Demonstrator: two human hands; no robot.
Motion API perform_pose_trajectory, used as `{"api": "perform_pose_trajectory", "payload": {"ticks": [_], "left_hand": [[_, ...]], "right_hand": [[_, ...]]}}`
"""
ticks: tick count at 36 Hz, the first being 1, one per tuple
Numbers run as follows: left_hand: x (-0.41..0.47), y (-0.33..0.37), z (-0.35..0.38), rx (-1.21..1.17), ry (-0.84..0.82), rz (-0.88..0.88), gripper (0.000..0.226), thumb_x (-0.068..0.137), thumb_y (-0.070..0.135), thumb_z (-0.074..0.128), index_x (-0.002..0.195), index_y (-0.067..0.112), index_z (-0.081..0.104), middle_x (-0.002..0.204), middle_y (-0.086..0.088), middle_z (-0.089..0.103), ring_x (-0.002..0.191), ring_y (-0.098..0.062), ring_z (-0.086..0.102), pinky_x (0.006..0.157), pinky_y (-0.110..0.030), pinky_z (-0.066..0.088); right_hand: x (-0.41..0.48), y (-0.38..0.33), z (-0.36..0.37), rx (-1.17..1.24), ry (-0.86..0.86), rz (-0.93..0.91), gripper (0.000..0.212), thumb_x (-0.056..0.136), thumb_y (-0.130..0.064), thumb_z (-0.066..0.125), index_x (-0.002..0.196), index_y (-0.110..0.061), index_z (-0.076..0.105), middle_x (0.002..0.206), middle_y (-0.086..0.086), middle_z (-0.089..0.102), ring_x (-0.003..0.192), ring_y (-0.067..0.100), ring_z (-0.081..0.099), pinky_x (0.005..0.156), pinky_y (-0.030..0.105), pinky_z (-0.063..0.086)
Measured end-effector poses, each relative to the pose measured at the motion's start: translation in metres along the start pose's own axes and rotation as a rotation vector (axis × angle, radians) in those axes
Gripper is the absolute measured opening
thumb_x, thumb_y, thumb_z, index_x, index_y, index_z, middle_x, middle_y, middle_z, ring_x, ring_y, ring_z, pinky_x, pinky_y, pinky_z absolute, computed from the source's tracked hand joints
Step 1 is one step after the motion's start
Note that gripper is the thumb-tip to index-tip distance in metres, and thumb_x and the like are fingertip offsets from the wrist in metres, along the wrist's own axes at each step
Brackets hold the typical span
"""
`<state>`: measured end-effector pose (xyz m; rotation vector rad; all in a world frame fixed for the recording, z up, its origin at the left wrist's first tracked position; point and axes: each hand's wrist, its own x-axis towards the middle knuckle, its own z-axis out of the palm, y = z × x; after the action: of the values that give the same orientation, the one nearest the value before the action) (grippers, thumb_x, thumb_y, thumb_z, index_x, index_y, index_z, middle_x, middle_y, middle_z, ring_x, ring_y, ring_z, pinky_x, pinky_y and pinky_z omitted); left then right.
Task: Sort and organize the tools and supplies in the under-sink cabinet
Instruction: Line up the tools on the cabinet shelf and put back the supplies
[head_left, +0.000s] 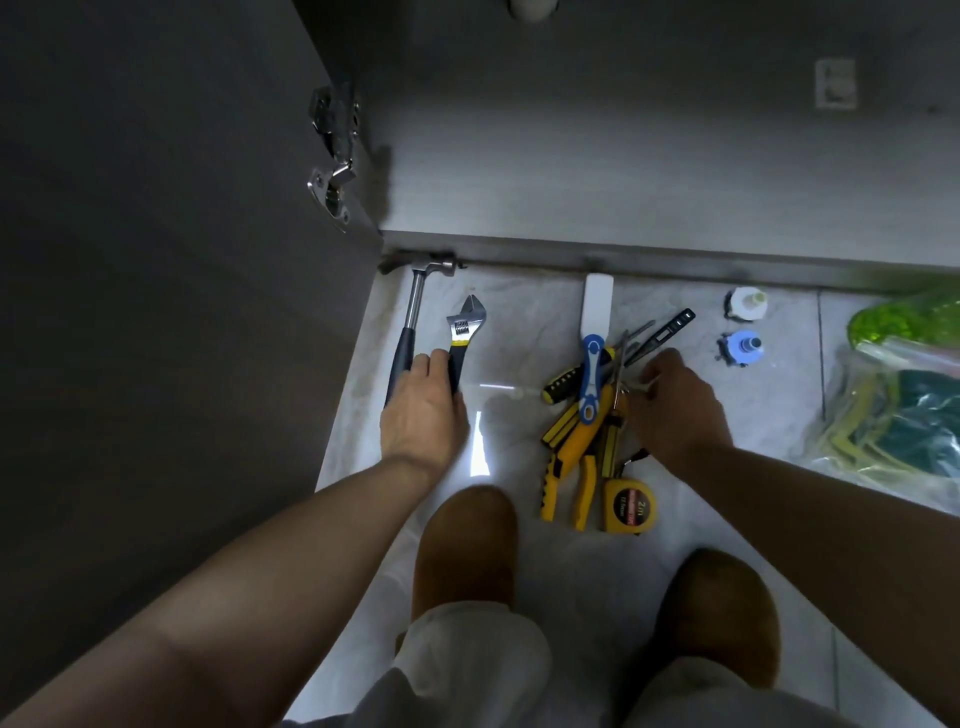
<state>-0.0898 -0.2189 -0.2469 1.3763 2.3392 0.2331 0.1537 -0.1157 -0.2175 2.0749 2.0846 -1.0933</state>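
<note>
A hammer (410, 312) and an adjustable wrench (464, 327) lie side by side on the tile floor before the open cabinet. My left hand (422, 408) rests over the wrench's black handle, its fingers around the handle's lower part. To the right is a heap of tools: a yellow-black screwdriver (563, 382), a blue-white tool (592, 376), yellow pliers (566, 467), a yellow tape measure (629, 506) and a black pen-like tester (667, 328). My right hand (675, 410) reaches into the heap and pinches a thin metal piece.
The open cabinet door (156, 208) with its hinge (332, 156) stands at left. Inside, the cabinet floor (571, 171) is grey. Two small fittings, white (747, 303) and blue (740, 349), lie at right. Plastic bags (898, 410) with green and yellow things sit far right.
</note>
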Motion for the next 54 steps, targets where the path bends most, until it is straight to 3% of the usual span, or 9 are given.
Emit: {"api": "perform_pose_trajectory", "payload": {"ticks": [4,11,18,23,27,33,38,46,54], "left_hand": [[0.005,0.0,-0.004,-0.029,-0.001,-0.013,0.026,0.095,0.016,0.056,0.121,0.014,0.05,0.114,-0.009,0.056,0.103,-0.031,0.057,0.075,-0.049,0.054],[0.01,0.002,-0.007,-0.04,0.021,-0.06,0.025,0.094,0.012,0.057,0.118,0.011,0.051,0.116,-0.011,0.056,0.107,-0.034,0.056,0.073,-0.049,0.054],[0.006,0.014,-0.003,0.099,0.127,0.086,0.032,0.089,0.021,0.063,0.118,0.011,0.055,0.115,-0.014,0.053,0.102,-0.033,0.051,0.079,-0.047,0.048],[0.002,0.045,0.012,-0.294,-0.186,0.25,0.03,0.095,0.027,0.065,0.123,0.02,0.058,0.117,0.0,0.051,0.096,-0.018,0.061,0.078,-0.034,0.052],[-0.006,0.07,0.026,-0.335,-0.316,0.281,0.027,0.095,0.039,0.065,0.113,0.021,0.055,0.102,0.003,0.052,0.084,-0.014,0.059,0.073,-0.036,0.052],[-0.009,0.079,0.034,-0.35,-0.373,0.271,0.034,0.094,0.036,0.069,0.12,0.021,0.055,0.106,0.0,0.049,0.084,-0.015,0.056,0.075,-0.033,0.051],[-0.005,0.077,0.037,-0.445,-0.423,0.212,0.037,0.092,0.032,0.073,0.124,0.026,0.057,0.106,0.0,0.053,0.083,0.0,0.052,0.07,-0.013,0.04],[-0.006,0.074,0.035,-0.577,-0.557,0.109,0.042,0.094,0.024,0.072,0.134,0.025,0.059,0.103,0.001,0.068,0.097,-0.019,0.069,0.091,-0.047,0.058],[-0.008,0.069,0.035,-0.545,-0.535,0.122,0.046,0.091,0.012,0.07,0.134,0.028,0.063,0.102,0.005,0.067,0.092,-0.013,0.066,0.089,-0.03,0.055]], "right_hand": [[0.007,0.014,-0.01,-0.036,-0.169,0.125,0.022,0.085,-0.017,0.068,0.097,-0.016,0.05,0.089,0.008,0.061,0.076,0.027,0.061,0.058,0.034,0.049],[0.0,0.017,0.003,-0.074,-0.292,0.111,0.01,0.094,-0.027,0.055,0.099,-0.018,0.057,0.09,0.007,0.067,0.082,0.025,0.068,0.08,0.045,0.06],[-0.006,0.012,0.021,-0.151,-0.301,0.09,0.018,0.092,-0.04,0.057,0.08,-0.028,0.052,0.078,-0.003,0.061,0.07,0.013,0.061,0.055,0.027,0.045],[-0.003,0.012,0.021,-0.191,-0.339,0.166,0.02,0.091,-0.036,0.062,0.082,-0.019,0.062,0.078,-0.001,0.062,0.069,0.013,0.061,0.051,0.025,0.045],[-0.001,0.012,0.014,-0.126,-0.336,0.262,0.014,0.089,-0.022,0.061,0.088,-0.009,0.065,0.088,0.009,0.071,0.08,0.025,0.072,0.077,0.04,0.062],[-0.004,0.019,0.011,-0.042,-0.34,0.145,0.016,0.092,-0.024,0.053,0.082,-0.017,0.063,0.079,0.005,0.071,0.069,0.021,0.071,0.071,0.038,0.063],[-0.009,0.011,0.023,0.146,-0.409,0.177,0.023,0.097,-0.03,0.052,0.087,-0.015,0.066,0.073,0.005,0.072,0.054,0.017,0.072,0.056,0.031,0.063],[-0.01,0.014,0.026,0.173,-0.398,0.192,0.039,0.086,-0.054,0.068,0.079,-0.016,0.068,0.059,0.002,0.071,0.051,0.016,0.071,0.051,0.031,0.061],[-0.003,0.011,0.011,0.157,-0.395,0.264,0.036,0.088,-0.042,0.067,0.074,-0.008,0.072,0.057,0.005,0.072,0.055,0.021,0.073,0.063,0.036,0.064]]}}
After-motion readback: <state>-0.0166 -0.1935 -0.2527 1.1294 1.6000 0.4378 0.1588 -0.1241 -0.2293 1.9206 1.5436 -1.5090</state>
